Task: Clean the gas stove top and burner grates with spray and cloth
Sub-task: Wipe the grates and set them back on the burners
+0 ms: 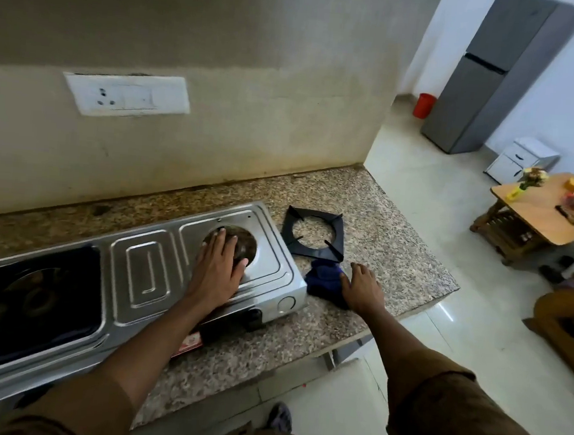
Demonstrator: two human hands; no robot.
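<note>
Head camera looks steeply down, close over the counter (364, 223).

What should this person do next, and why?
Probably close the right hand on the blue cloth it touches and carry it to the stove top: the grate is already off, and the left hand rests flat there.

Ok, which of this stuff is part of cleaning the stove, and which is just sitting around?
For the job:
stove top
removed burner grate
blue cloth
left grate, still in place

Just lying about:
wall socket
fridge
wooden side table
red bin
</note>
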